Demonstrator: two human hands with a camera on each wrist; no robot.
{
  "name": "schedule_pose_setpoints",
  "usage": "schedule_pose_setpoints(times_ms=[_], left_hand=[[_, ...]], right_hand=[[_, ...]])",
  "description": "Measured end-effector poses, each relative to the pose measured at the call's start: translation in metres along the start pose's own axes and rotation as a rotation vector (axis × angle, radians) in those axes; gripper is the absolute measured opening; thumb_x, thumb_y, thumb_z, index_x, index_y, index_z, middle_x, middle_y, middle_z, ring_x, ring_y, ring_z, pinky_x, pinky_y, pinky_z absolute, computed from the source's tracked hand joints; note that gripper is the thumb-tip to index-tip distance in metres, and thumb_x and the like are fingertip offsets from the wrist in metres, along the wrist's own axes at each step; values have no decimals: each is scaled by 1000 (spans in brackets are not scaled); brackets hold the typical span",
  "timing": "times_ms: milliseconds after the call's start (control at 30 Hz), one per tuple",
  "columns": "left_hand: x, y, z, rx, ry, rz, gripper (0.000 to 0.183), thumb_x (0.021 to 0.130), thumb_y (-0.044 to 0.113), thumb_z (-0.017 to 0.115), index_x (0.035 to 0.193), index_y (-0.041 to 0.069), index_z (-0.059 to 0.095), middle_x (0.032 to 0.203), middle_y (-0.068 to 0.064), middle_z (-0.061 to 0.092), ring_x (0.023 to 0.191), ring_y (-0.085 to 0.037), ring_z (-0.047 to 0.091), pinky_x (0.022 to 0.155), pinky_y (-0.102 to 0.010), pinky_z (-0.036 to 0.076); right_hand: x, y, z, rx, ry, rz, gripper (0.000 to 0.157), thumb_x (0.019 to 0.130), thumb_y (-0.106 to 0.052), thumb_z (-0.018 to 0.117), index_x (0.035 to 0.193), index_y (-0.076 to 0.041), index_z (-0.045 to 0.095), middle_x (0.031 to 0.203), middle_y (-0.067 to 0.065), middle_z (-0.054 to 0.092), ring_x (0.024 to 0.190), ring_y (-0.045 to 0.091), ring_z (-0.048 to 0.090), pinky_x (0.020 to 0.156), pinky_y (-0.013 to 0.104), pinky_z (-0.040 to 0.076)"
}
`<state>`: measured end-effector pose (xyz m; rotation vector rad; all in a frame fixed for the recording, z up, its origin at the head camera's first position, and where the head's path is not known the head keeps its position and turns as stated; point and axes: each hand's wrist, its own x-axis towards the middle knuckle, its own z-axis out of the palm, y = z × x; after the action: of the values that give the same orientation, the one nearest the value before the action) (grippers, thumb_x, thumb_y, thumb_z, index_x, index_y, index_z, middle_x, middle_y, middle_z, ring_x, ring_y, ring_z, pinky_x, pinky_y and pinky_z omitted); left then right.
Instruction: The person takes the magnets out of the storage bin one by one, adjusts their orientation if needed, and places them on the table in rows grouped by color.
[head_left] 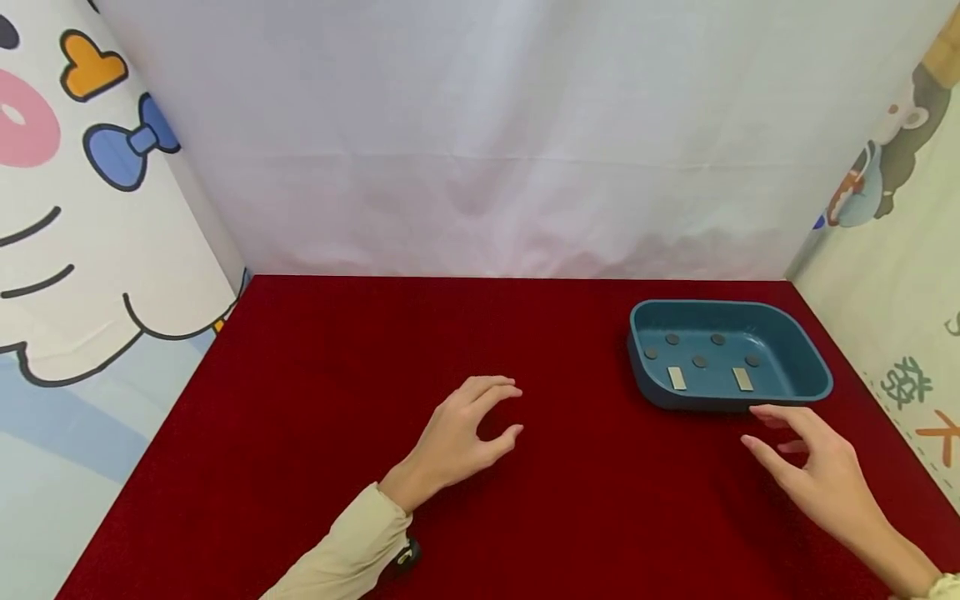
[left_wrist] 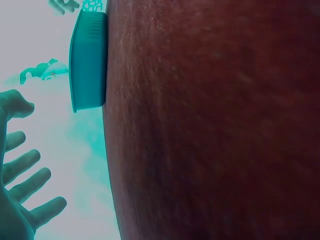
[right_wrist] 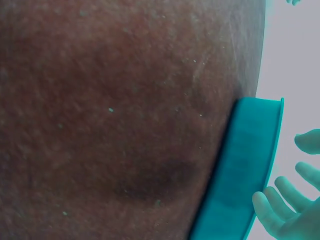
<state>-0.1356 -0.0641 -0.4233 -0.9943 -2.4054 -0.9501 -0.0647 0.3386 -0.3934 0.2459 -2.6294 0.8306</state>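
A blue rectangular basin [head_left: 798, 354] with rounded corners stands at the right of the red-covered table. Inside, on its floor, lie several dark round discs [head_left: 700, 362] and two pale rectangular pieces [head_left: 677, 378]. Just in front of the basin's near right side is my right hand [head_left: 821, 475], its fingers relaxed and slightly bent, holding nothing. Over the middle of the table hovers my left hand [head_left: 457, 433], thumb and fingers spread apart with nothing between them. In the left wrist view its fingers [left_wrist: 31, 190] are loosely extended, well away from the basin [left_wrist: 89, 60].
A red cloth [head_left: 337, 358] covers the table. White fabric [head_left: 480, 150] hangs along the back edge. Printed cartoon curtains flank the table on the left [head_left: 90, 250] and on the right [head_left: 900, 292], close to the basin's side.
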Motion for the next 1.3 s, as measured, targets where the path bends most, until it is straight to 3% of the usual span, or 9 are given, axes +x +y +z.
schedule_pose_setpoints(times_ms=[167,333,433,633,767,933,1100,1167,1300], left_hand=[[11,4,8,-26,-14,45,33,84,20,70,116,13,63,123,-3,57,115,-14,51,93,-30,44],[26,8,18,-60,-11,76,31,84,18,69,114,13,64,121,-1,58,115,-12,51,94,-27,43],[35,10,25,-64,-14,92,30,84,19,69,113,13,64,120,0,58,115,-12,51,94,-27,43],[46,15,38,-62,-25,106,28,84,21,68,112,14,65,120,2,58,115,-11,50,93,-26,43],[52,17,45,-67,-31,111,29,85,22,68,112,14,65,120,2,58,115,-10,50,93,-25,43],[60,20,54,-49,-46,122,28,86,23,68,112,14,64,120,2,58,114,-9,50,94,-23,41],[66,23,63,-35,-61,146,26,86,24,67,110,14,65,118,2,59,112,-8,50,94,-19,39],[69,24,67,-34,-71,155,25,86,24,67,110,14,65,117,2,59,111,-8,50,94,-18,39],[73,26,73,-21,-86,159,24,87,23,66,110,15,65,116,4,59,110,-7,49,94,-17,38]], right_hand=[[6,3,-2,21,12,-26,40,76,-1,77,113,-5,63,103,-25,50,92,-12,46,68,3,40],[12,7,-6,20,16,-20,39,76,-2,77,112,-5,63,102,-28,50,91,-11,47,67,4,40],[15,9,-6,19,16,-11,37,77,-3,77,112,-5,63,101,-22,53,90,-12,47,66,4,40],[23,13,-8,-2,12,-10,33,79,-5,76,110,-5,64,98,4,59,85,-14,46,64,4,40],[31,13,-10,-4,17,-24,32,79,-6,76,109,-7,65,97,-8,57,80,-15,48,61,5,41],[39,14,-10,-5,11,-45,31,80,-7,75,109,-5,64,98,-8,57,84,-17,45,62,5,41],[46,14,-9,-8,2,-62,31,79,-7,76,108,-5,65,98,-21,52,84,-18,44,62,4,41],[50,14,-8,-13,-5,-80,31,79,-6,76,107,-4,65,97,-16,56,84,-18,44,63,4,41],[58,15,-6,-31,-44,-104,27,81,-7,74,105,-3,65,96,8,63,85,-19,42,64,5,41]])
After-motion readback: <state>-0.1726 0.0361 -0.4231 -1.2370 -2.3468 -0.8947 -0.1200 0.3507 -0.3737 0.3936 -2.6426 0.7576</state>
